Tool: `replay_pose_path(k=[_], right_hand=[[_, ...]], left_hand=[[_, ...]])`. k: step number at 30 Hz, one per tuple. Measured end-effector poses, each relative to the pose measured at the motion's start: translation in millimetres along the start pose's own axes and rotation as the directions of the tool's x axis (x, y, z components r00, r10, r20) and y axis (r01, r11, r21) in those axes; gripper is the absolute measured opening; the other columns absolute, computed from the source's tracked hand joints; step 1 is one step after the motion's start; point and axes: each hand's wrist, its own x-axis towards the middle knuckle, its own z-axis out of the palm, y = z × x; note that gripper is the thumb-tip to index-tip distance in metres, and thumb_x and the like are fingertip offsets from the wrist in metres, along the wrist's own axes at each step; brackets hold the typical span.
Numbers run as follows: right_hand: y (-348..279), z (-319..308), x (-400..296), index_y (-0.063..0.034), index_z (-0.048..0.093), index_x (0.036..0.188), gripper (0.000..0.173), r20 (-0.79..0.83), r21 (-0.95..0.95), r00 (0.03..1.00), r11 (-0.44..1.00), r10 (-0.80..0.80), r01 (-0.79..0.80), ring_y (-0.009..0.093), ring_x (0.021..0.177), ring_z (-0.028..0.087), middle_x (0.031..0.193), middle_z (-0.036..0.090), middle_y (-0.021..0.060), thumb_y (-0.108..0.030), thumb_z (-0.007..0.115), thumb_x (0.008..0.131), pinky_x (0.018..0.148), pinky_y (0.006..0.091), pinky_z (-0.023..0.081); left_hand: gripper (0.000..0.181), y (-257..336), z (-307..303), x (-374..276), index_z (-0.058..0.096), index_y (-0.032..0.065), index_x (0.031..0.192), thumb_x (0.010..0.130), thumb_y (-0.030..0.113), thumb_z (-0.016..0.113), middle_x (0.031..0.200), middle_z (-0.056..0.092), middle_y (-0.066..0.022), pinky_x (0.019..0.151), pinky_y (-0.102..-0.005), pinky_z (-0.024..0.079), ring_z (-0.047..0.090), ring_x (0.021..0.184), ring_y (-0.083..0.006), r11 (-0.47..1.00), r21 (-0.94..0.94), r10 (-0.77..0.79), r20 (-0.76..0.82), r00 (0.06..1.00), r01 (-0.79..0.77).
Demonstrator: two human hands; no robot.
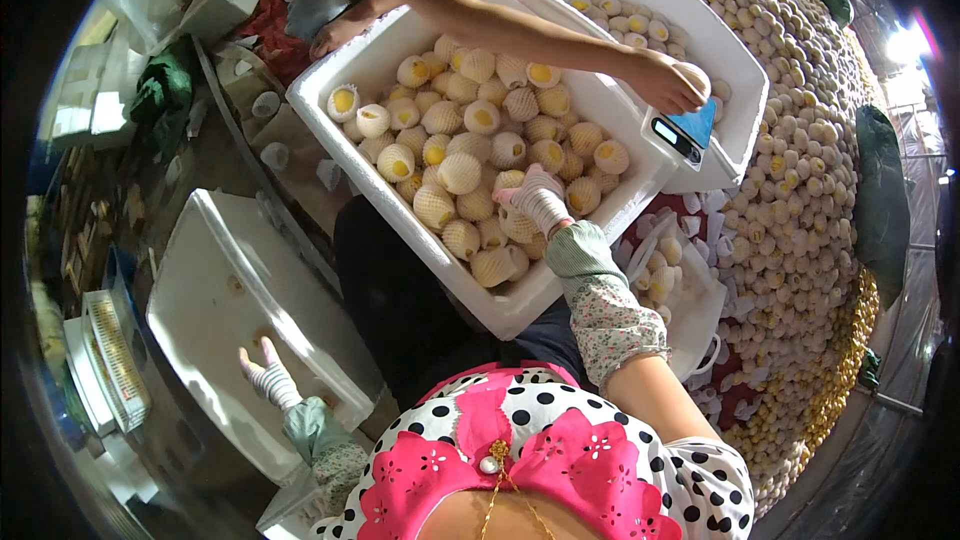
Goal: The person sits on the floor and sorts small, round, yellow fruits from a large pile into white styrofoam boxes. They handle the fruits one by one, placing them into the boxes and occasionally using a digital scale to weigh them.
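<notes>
My right hand (536, 199), in a striped fingerless glove, reaches into a large white foam box (409, 229) on my lap side. It touches yellow fruits in white foam net sleeves (459, 172), heaped inside; whether the fingers grip one is hidden. To the left, my left hand (271, 381), gloved the same way, holds nothing, its fingers apart. It is over a second white foam box (217, 300), tilted beside my leg. A co-worker's hand (664, 82) holds a sleeved fruit above a small scale with a blue plate (694, 126).
A third foam box (750, 82) with sleeved fruits stands at the far right. Beyond it lies a large heap of sleeved fruits (802, 210). A white basket (690, 322) with fruits is right of my forearm. The co-worker's other hand (345, 30) is by the big box's far-left rim.
</notes>
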Motion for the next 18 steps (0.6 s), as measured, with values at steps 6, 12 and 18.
replay_pose_path(k=[6,12,18], right_hand=[[-8,28,-53,0.0024,0.037,0.133,0.084,-0.111,0.501,0.916,0.774,-0.385,0.386,0.031,0.115,0.055,0.124,0.055,0.024,-0.036,0.08,0.072,0.094,0.0355,0.046],[-25,32,-114,-0.0036,0.038,0.137,0.077,-0.087,0.886,0.61,0.218,-0.788,0.408,0.024,0.119,0.048,0.128,0.052,0.0147,-0.037,0.076,0.079,0.099,0.0347,0.041],[-46,21,-26,-0.0027,0.045,0.125,0.065,-0.205,-0.09,0.843,0.867,-0.498,0.49,0.036,0.103,0.061,0.112,0.06,0.0231,-0.044,0.067,0.08,0.085,0.0416,0.05]], left_hand=[[0.04,172,-22,-90,0.054,0.0026,0.125,0.092,0.025,0.059,0.112,0.062,-0.0142,0.093,-0.0394,0.05,0.061,0.102,-0.0253,0.303,-0.886,0.308,0.44,0.843,0.351],[0.074,226,-11,-139,0.033,0.0089,0.142,0.086,0.049,0.062,0.126,0.054,-0.0138,0.086,-0.0418,0.055,0.059,0.11,-0.0326,0.09,-0.391,0.654,0.717,0.241,0.916],[0.071,190,-19,-95,0.042,0.0009,0.133,0.08,0.041,0.066,0.11,0.061,-0.0187,0.072,-0.0412,0.059,0.066,0.089,-0.0335,-0.064,-0.469,0.549,0.72,0.423,0.881]])
